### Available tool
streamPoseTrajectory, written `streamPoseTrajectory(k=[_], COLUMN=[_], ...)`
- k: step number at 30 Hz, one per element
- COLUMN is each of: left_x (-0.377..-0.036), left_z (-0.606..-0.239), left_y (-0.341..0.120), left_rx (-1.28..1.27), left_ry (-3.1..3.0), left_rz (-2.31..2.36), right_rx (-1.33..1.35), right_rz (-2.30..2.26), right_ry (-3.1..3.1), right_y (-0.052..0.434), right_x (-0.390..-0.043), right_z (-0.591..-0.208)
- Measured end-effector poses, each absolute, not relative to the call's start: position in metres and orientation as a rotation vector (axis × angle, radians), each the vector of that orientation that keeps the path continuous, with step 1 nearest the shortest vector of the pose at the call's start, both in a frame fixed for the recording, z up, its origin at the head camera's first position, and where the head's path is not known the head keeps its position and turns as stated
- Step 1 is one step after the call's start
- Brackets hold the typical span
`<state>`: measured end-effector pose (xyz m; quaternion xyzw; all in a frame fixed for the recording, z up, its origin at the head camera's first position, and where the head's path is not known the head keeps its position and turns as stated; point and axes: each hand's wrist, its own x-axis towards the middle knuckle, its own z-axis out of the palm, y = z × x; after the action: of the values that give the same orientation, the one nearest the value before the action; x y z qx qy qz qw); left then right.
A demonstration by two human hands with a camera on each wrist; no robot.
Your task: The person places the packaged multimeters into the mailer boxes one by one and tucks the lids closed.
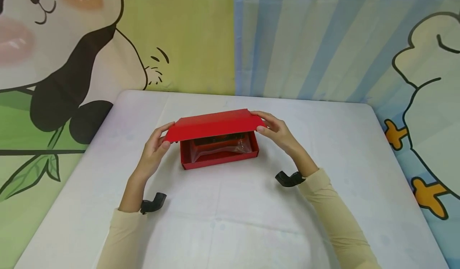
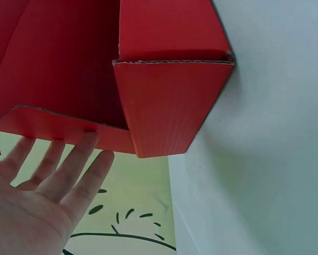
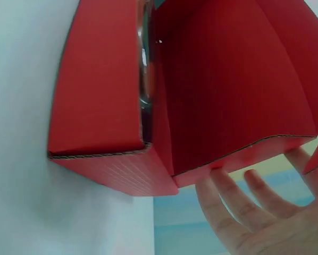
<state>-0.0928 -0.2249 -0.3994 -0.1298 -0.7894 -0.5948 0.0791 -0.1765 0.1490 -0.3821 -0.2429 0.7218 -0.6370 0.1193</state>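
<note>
A red cardboard box (image 1: pixel 220 161) rests on the white table, its hinged lid (image 1: pixel 215 124) tilted partly up. Inside lies a clear plastic packet (image 1: pixel 230 145) with something orange and dark in it; the lid hides its upper part. At the lid's left end is my left hand (image 1: pixel 152 155), its fairly straight fingertips (image 2: pixel 87 141) touching the side flap (image 2: pixel 63 127). The right hand (image 1: pixel 278 133) is at the opposite end, with extended fingers (image 3: pixel 217 175) against that side flap (image 3: pixel 244 156). Thumbs of both hands are near the lid's front corners.
The white table (image 1: pixel 223 217) extends around the box. Behind it hangs a cloth backdrop (image 1: pixel 190 37) with cartoon animals. Black wrist mounts (image 1: pixel 153 203) stick out from both wrists, over the table in front of the box.
</note>
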Motion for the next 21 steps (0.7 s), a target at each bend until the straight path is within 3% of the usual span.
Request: streamPoseTrajectory(k=[21], left_x=[-0.078], left_z=[-0.412], left_y=[-0.225], left_rx=[-0.349], left_ry=[-2.414], left_rz=[-1.736], right_rx=[-0.863], right_rz=[-1.902], right_ry=[2.02], right_y=[0.159], right_x=[-0.168], right_z=[-0.396])
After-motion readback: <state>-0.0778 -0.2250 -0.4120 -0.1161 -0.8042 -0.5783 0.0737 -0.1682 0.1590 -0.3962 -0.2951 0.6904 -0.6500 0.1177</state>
